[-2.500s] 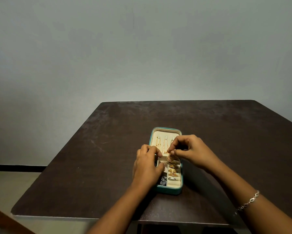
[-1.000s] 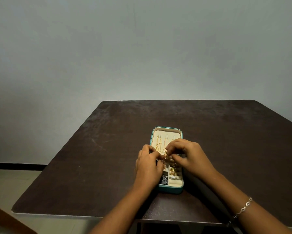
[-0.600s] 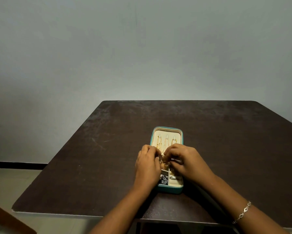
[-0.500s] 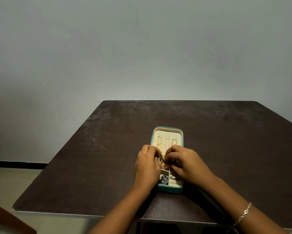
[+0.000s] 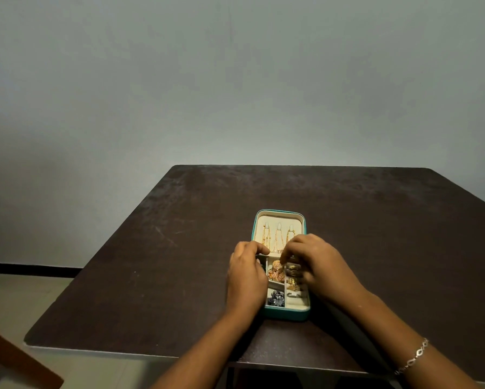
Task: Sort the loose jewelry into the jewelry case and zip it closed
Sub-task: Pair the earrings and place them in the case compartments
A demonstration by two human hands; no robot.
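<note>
The teal jewelry case [image 5: 285,314] lies open on the table [image 5: 179,248], with three gold chains [image 5: 278,237] hung in its lid. In its tray a gold earring [image 5: 276,271] sits in the middle compartment, a dark silver piece [image 5: 275,298] in the nearest, and rings [image 5: 293,287] along the right side. The left hand [image 5: 247,279] grips the case's left wall. The right hand [image 5: 318,266] curls over the earring, though I cannot tell whether it pinches it.
</note>
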